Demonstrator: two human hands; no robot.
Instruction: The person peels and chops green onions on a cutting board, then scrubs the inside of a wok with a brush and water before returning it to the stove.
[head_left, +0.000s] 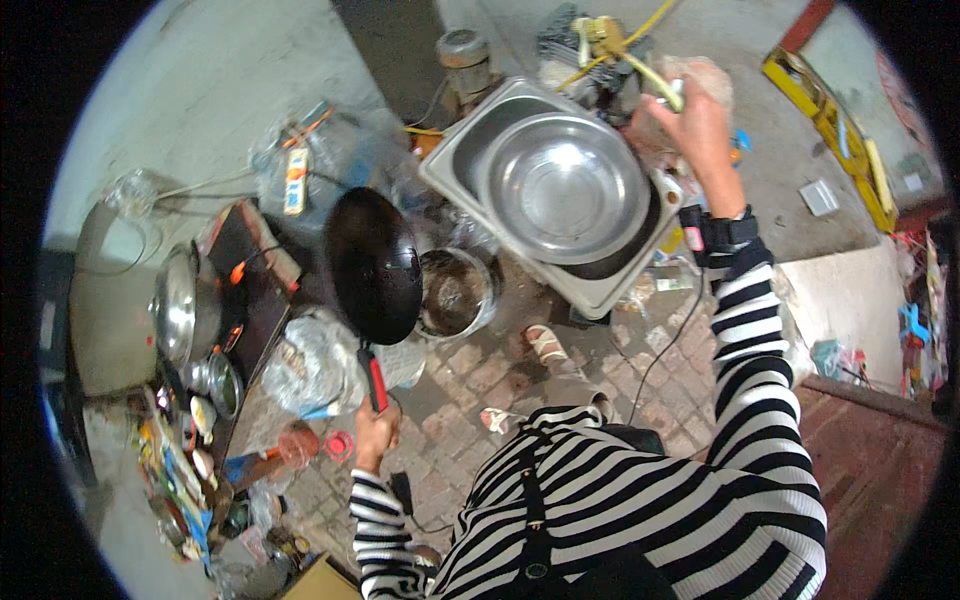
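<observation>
My left hand (376, 431) grips the red and black handle of a dark wok (373, 262), which is tilted above the floor beside a metal bucket (451, 296). My right hand (697, 120) is closed around the pale handle of a brush (651, 73), its bristled head pointing away from me. Between my hands, a round stainless steel basin (566, 187) rests on a rectangular metal sink (510, 241). The inside of the wok looks dark and wet.
A lidded pot (176, 304) stands on a dark table at the left. Plastic bags (311, 367) lie near the wok. Behind the sink is a motor or pump (463, 60). A yellow rack (832, 131) stands at the right, and a cable crosses the brick floor.
</observation>
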